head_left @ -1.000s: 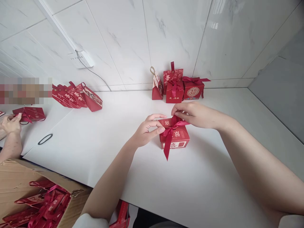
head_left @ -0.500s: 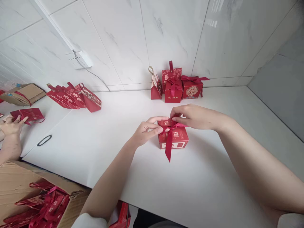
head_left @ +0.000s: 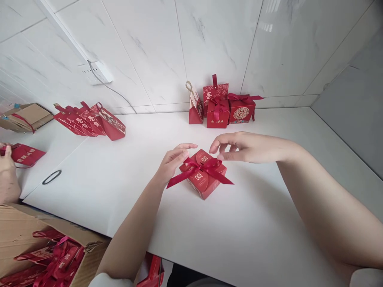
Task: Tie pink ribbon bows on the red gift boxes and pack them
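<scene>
A red gift box point(head_left: 206, 187) with pale printed characters sits on the white table in front of me, turned cornerwise. Across its top lies a dark red ribbon bow point(head_left: 203, 165), its two tails spread left and right over the edges. My left hand point(head_left: 173, 162) is at the box's left corner, thumb and fingers at the bow's left loop, one finger stretched out behind. Close to the right loop, my right hand point(head_left: 236, 147) hovers with curved fingers apart and nothing visibly held.
Several finished red boxes point(head_left: 218, 113) stand against the tiled wall. More red boxes point(head_left: 89, 121) lean at the left, near a black loop point(head_left: 52, 177). Another person's hand point(head_left: 6, 163) holds a red box point(head_left: 28, 154). A carton point(head_left: 95, 255) of red packages sits front left.
The gift box has turned cornerwise and shifted slightly left. Its bow now shows spread tails. My right hand has come away from the ribbon; the other person's hand moved left.
</scene>
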The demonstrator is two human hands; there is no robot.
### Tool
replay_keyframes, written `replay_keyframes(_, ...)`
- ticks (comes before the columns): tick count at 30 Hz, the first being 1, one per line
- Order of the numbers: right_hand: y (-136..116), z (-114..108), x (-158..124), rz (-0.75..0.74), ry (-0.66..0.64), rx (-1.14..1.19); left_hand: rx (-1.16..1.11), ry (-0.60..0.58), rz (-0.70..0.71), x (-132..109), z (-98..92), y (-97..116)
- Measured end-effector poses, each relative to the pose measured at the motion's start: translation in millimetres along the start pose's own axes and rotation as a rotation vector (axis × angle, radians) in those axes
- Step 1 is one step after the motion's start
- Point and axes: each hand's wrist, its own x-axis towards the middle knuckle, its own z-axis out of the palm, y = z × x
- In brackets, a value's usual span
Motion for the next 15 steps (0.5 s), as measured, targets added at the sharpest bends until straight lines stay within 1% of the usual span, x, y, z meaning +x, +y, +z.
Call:
replay_keyframes(2,3,2,3,0.058,0.071,0.008,0.001,0.002,-0.026,-1,-2.9,0)
replay_keyframes(4,7,3,7,0.11,0.096,0.026,-0.004,-0.003,-0.041,-2,-4.1,1)
replay_keyframes(5,10,4,8,0.121,0.077,0.048,-0.007,-0.012,-0.046,-3,-4.3,1)
replay_keyframes(7,14,5,11,0.111,-0.005,0.099,-0.012,-0.03,-0.051,-4,-4.5,1)
replay_keyframes(11,14,8,15,0.033,-0.189,0.156,-0.006,-0.044,-0.029,-4,-6.2,2)
replay_keyframes(13,13,9,17,-0.017,-0.235,0.208,-0.002,-0.043,-0.027,-5,-7.1,3)
replay_keyframes(15,13,10,20,-0.047,-0.254,0.274,0.0,-0.036,-0.038,-6,-7.7,4)
